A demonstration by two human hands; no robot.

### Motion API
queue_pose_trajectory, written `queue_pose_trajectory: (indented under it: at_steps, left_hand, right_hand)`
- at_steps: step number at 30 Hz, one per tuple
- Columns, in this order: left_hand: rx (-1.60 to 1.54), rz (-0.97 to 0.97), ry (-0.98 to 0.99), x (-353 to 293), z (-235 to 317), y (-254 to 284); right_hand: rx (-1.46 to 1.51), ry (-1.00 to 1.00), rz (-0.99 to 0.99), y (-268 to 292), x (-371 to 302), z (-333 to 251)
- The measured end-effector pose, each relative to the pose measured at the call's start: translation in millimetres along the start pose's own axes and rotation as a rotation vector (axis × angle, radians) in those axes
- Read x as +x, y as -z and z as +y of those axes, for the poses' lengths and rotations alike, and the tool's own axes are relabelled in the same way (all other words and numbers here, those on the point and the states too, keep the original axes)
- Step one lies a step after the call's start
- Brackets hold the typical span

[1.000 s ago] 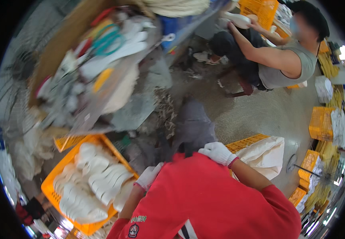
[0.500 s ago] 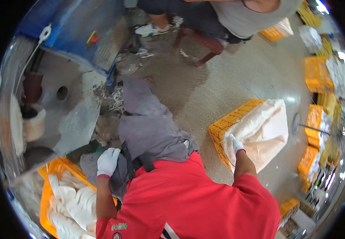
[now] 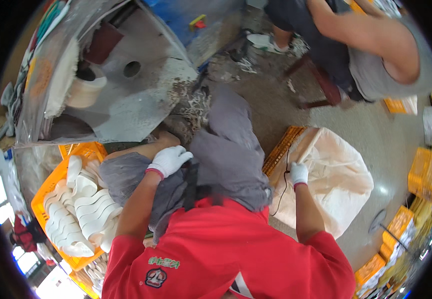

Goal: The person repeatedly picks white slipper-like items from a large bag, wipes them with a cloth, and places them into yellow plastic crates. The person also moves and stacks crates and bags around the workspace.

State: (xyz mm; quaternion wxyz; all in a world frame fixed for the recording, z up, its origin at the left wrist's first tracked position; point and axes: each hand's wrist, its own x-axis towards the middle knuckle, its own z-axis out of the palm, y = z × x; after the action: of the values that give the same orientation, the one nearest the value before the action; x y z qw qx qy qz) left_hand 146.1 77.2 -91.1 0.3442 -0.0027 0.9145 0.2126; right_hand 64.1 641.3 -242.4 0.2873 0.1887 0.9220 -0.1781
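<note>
Just ahead and slightly left of the right hand (image 3: 299, 174), the exposed edge of an orange slatted crate (image 3: 281, 152), otherwise buried under a cream cloth (image 3: 328, 184). Directly beneath the right hand, that same cream cloth, ballooning outward to the right, with its far edge well apart from the fingers. Past that edge, the roomiest side: a broad stretch of grey floor (image 3: 375, 134), with a pole on a round base (image 3: 378, 219) off to the right and, farther out, stacked orange crates (image 3: 424, 174). Well ahead of the right hand, a dark red stool (image 3: 318, 79) and a seated co-worker (image 3: 390, 60).

Tighter quarters around the left hand (image 3: 169, 160): ahead and to the left, the slanting edge of a grey metal sheet (image 3: 126, 99); farther left, an orange bin (image 3: 51, 182) heaped with curved white pieces (image 3: 96, 212). Between both hands, legs in grey trousers (image 3: 228, 134).

Left forearm angled forward and inward; left hand palm down over the thigh, fingers loosely outstretched and released, tips just beside a black strap (image 3: 191, 179). Right forearm pointing nearly straight forward, fingers bent down against the cream cloth, a dark cord (image 3: 287, 172) just to their left; whether grasping the fabric or only pressing on it, impossible to make out. On both, white knitted gloves with pinkish-red cuffs.
</note>
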Motion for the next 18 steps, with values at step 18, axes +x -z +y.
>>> queue_pose_trajectory:
  at_steps: [18]
  left_hand:
    - [-0.222,0.409,0.032,-27,-40,36]
  right_hand:
    - [0.329,0.434,-0.269,-2,129,-266]
